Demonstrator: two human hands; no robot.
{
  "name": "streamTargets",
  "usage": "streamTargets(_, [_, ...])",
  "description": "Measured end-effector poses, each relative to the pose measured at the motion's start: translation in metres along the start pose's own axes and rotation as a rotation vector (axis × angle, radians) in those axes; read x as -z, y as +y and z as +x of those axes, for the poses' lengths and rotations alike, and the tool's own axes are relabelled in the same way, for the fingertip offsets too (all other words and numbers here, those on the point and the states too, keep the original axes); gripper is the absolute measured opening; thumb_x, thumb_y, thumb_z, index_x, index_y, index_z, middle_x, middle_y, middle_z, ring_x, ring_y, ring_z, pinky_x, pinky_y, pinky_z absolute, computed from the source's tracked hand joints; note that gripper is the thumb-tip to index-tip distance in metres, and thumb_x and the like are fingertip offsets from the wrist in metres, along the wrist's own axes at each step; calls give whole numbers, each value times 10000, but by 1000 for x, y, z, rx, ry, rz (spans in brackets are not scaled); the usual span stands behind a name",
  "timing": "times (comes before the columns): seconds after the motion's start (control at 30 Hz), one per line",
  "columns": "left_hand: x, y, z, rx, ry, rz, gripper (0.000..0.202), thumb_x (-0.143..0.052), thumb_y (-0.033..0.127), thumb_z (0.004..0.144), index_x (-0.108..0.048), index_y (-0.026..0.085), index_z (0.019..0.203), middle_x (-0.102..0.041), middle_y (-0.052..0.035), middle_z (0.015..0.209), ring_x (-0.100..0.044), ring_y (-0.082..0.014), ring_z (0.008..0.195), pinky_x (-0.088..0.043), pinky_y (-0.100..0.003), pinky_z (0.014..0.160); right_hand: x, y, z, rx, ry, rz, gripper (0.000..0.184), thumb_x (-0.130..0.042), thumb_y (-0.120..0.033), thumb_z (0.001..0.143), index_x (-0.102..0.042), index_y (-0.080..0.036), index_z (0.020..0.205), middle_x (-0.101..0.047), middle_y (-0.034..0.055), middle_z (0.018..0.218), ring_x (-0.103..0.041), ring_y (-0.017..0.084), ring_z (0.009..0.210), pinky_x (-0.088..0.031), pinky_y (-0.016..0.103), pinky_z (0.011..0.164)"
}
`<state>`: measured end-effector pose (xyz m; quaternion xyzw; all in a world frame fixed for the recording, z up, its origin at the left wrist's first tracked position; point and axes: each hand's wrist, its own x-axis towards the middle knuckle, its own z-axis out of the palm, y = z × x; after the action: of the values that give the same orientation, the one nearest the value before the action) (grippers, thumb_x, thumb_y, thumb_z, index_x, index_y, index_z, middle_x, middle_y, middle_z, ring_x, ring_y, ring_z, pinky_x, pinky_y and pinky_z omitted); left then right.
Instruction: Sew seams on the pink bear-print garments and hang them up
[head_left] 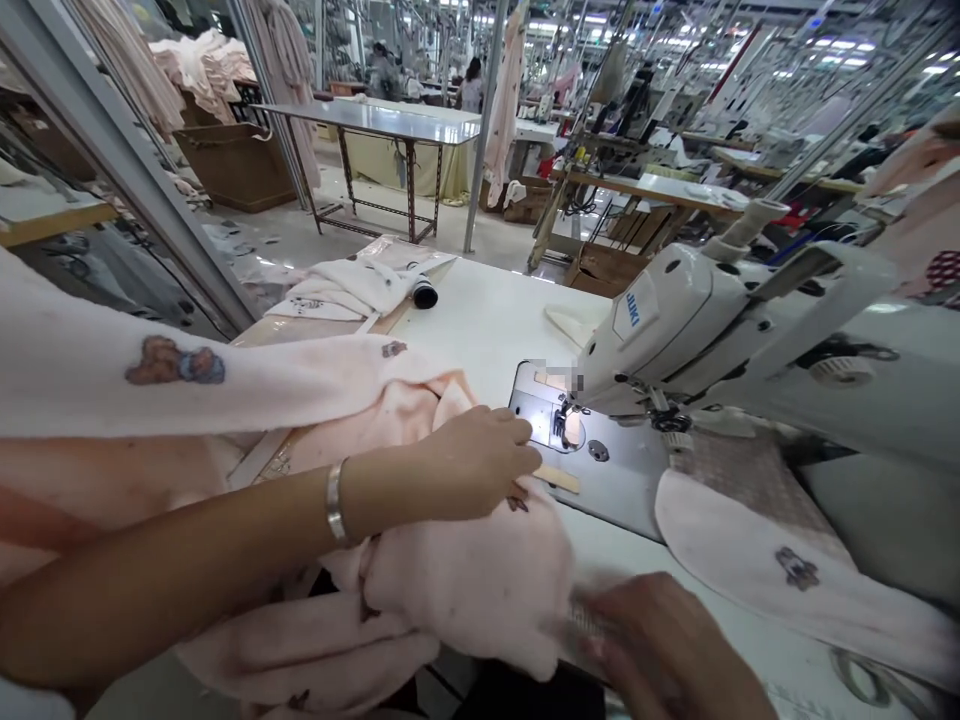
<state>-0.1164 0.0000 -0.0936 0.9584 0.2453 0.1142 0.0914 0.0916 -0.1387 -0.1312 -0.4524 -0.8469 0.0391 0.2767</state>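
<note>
My left hand (472, 460) rests knuckles-up on a pale pink fleece garment (465, 580), fingers curled and pinching its edge just left of the needle plate (600, 460). My right hand (667, 650) is at the bottom, blurred by motion, touching the same pink fabric near a ribbed strip; its fingers cannot be made out. The white sewing machine (720, 320) stands to the right, its lit needle (561, 420) close to my left fingertips. A silver bracelet (335, 505) circles my left wrist.
A second pink piece with a bear print (795, 570) lies under the machine arm. More pink cloth with bear prints (176, 362) drapes over the left. Folded white cloth (352, 285) and a black roll (424, 293) lie at the table's far end. Work tables and people stand beyond.
</note>
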Motion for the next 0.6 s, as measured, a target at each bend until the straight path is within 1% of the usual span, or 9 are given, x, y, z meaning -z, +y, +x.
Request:
streamTargets(0.07, [18,11,-3,-16,-62,-155,55,-524,111,812,-540,162,798,-615,-24,848,-560,-158,796,-454,-266,699,0,-1,4,-134,3,10,190,-515,-379,883,-584,-213,823,-577,6,659,-574,128,570,-489,229,468])
streamTargets(0.1, [28,18,-6,6,-103,-242,92,-506,81,809,-532,166,834,-624,-4,846,-570,-135,781,-450,-238,686,-3,-3,7,-171,-2,56,222,-520,-401,879,-572,-218,764,-556,-1,634,-561,128,555,-477,230,454])
streamTargets(0.17, [46,30,-12,48,-191,-346,110,-493,70,818,-527,173,836,-622,33,761,-578,-107,700,-427,-205,626,-9,-8,12,-215,-30,222,261,-514,-371,887,-548,-216,680,-543,-3,615,-563,129,570,-482,225,479])
streamTargets(0.23, [60,35,-15,59,-214,-346,67,-535,152,846,-545,179,785,-605,44,696,-571,-104,653,-398,-201,582,-11,-13,16,-260,-97,416,242,-502,-318,894,-561,-213,684,-580,4,658,-594,133,620,-507,219,540])
streamTargets(0.33, [67,35,-18,35,-185,-406,143,-581,243,863,-584,181,735,-613,40,706,-577,-95,693,-397,-187,608,-7,-19,18,-315,-264,662,157,-481,-311,898,-612,-254,963,-643,1,748,-650,156,682,-532,212,569])
streamTargets(0.37, [66,35,-18,37,-183,-431,150,-578,235,867,-593,180,729,-620,36,724,-579,-93,710,-403,-184,623,-4,-20,18,-320,-281,715,241,-496,-324,887,-571,-275,1111,-659,6,778,-663,172,697,-540,223,562])
streamTargets(0.43, [63,36,-20,41,-144,-439,140,-562,196,869,-607,173,738,-628,22,763,-579,-98,738,-415,-190,660,1,-24,21,-300,-223,744,541,-581,-340,830,-403,-296,1339,-683,36,856,-680,220,757,-561,274,566])
streamTargets(0.5, [58,39,-22,45,-53,-396,103,-543,148,853,-627,169,797,-627,9,784,-575,-110,750,-419,-207,673,3,-28,24,-232,-130,687,773,-672,-317,751,-286,-316,1421,-681,70,994,-673,270,867,-578,351,622])
streamTargets(0.6, [50,46,-26,63,61,-302,149,-506,113,836,-645,166,848,-620,7,761,-560,-118,715,-400,-233,622,2,-35,28,-178,-108,567,770,-628,-272,772,-251,-307,1442,-633,92,1149,-645,283,983,-573,391,731])
